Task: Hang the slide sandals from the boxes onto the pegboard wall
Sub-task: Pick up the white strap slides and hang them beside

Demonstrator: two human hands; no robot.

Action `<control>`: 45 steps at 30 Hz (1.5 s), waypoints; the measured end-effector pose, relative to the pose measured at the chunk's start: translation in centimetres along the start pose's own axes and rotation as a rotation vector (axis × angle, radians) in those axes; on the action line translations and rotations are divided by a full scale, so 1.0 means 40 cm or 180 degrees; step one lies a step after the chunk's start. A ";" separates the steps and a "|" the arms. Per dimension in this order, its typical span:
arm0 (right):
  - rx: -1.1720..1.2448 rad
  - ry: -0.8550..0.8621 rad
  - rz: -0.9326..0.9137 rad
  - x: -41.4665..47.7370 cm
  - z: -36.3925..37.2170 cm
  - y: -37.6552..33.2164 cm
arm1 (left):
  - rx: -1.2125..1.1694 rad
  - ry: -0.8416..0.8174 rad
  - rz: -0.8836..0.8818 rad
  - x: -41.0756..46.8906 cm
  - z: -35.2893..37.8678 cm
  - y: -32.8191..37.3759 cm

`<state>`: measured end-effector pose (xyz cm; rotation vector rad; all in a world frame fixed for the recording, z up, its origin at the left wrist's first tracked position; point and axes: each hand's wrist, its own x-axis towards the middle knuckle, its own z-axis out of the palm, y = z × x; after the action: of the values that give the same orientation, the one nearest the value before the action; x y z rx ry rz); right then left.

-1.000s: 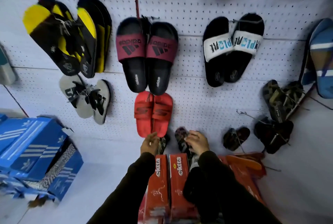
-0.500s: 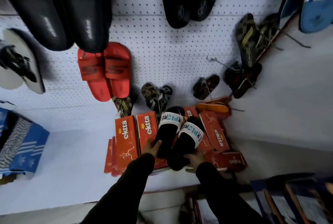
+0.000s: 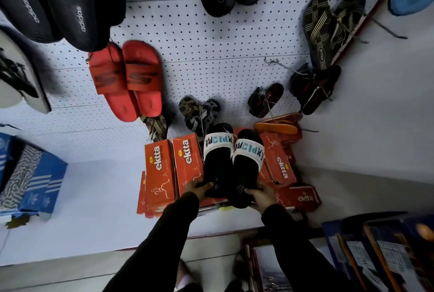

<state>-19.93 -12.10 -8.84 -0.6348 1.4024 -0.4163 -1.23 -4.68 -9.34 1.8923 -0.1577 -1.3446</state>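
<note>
A person's left hand grips the heel of one black slide sandal with a white strap; the right hand holds its twin; the pair sits slightly higher above the orange cardboard boxes than half a second earlier, below the white pegboard wall.

Long black sleeves — both arms, bare left hand, right hand

White shelf beneath a perforated white wall

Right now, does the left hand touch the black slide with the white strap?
Touching. The head view shows the left hand with fingers curled around the heel of the left black slide, no gap visible.
</note>
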 end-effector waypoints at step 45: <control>-0.0040 -0.0748 -0.3250 -0.490 0.091 -0.992 | -0.1654 0.0126 0.3261 -0.503 -0.006 0.878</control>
<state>-15.19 -29.84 31.60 -1.3506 0.7675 -1.0895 1.84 -18.06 28.73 1.1025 -0.5981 -0.5516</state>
